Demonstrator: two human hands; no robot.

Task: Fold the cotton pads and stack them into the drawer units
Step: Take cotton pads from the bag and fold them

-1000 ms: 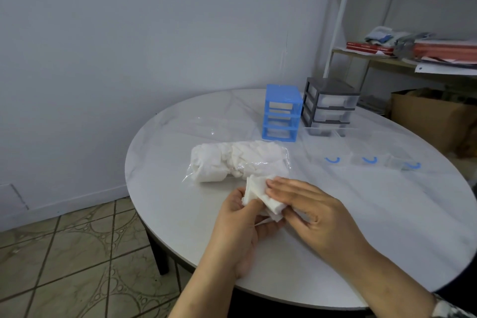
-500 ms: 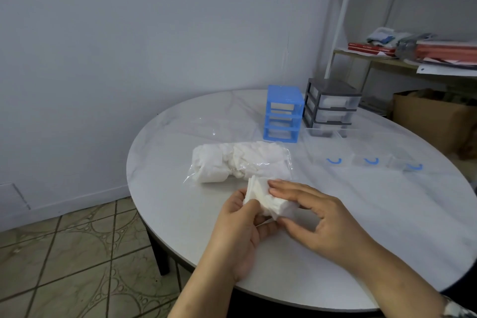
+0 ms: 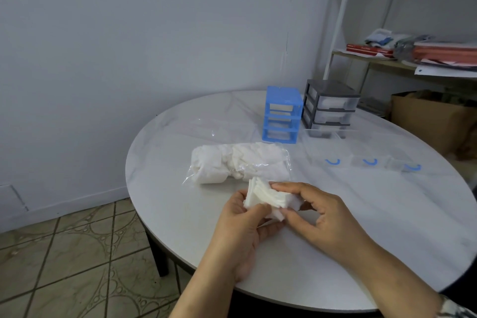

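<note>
Both hands grasp one small stack of cotton pads [image 3: 263,195]: the left hand [image 3: 241,224] cradles it from below with the thumb curled over its near edge, and the right hand [image 3: 318,214] pinches its right end, index finger laid along the top and thumb underneath. The stack is held just above the near left part of the round white table [image 3: 361,240], close to the table's near rim, which curves away beneath the forearms. Bare tabletop spreads to the right and ahead of the hands. The pads are white and soft-looking, their layered edges fanned slightly at the upper left corner. Just beyond them lies a clear plastic bag of cotton pads [image 3: 237,162], rumpled and full, touching the table. Further back stand a blue drawer frame [image 3: 282,115] with its slots open and, just beside it on the right, a grey drawer unit [image 3: 330,107] with clear drawers. Three clear drawers with blue handles [image 3: 370,161] sit in a row on the right half of the table, well apart from the hands.
</note>
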